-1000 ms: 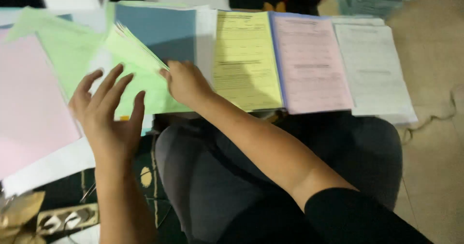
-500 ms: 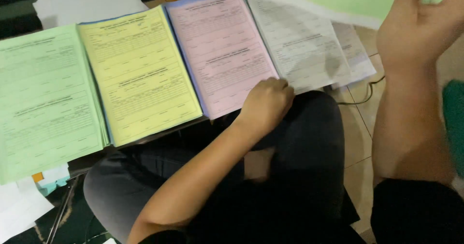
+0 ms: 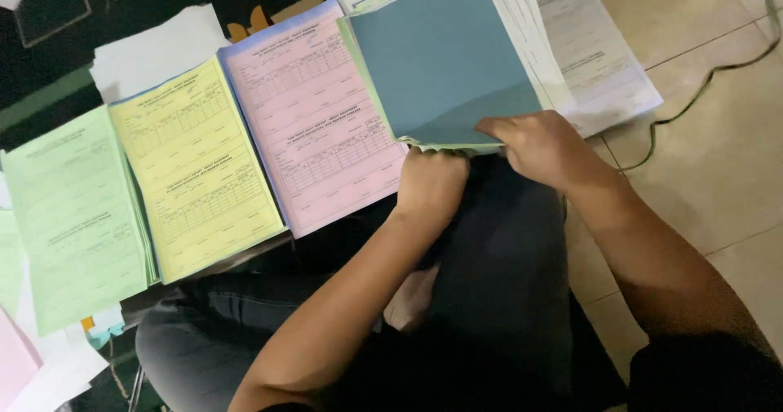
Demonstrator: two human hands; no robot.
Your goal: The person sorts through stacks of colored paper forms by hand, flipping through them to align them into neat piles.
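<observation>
Pale glossy floor tiles [image 3: 718, 175] lie to your right, a dark patterned rug [image 3: 57, 77] to your left. Both hands pinch the lower edge of a flat blue-faced sheaf of papers [image 3: 444, 57]: your left hand [image 3: 432, 185] curled tight, your right hand [image 3: 538, 143] gripping beside it. Thin rectangular stacks of pink forms [image 3: 314, 122], yellow forms [image 3: 196, 167] and green forms [image 3: 73, 216] lie alongside.

No packages, labels, signs or screens in view.
Only loose printed forms: green, yellow, pink, white, one blue-backed.
</observation>
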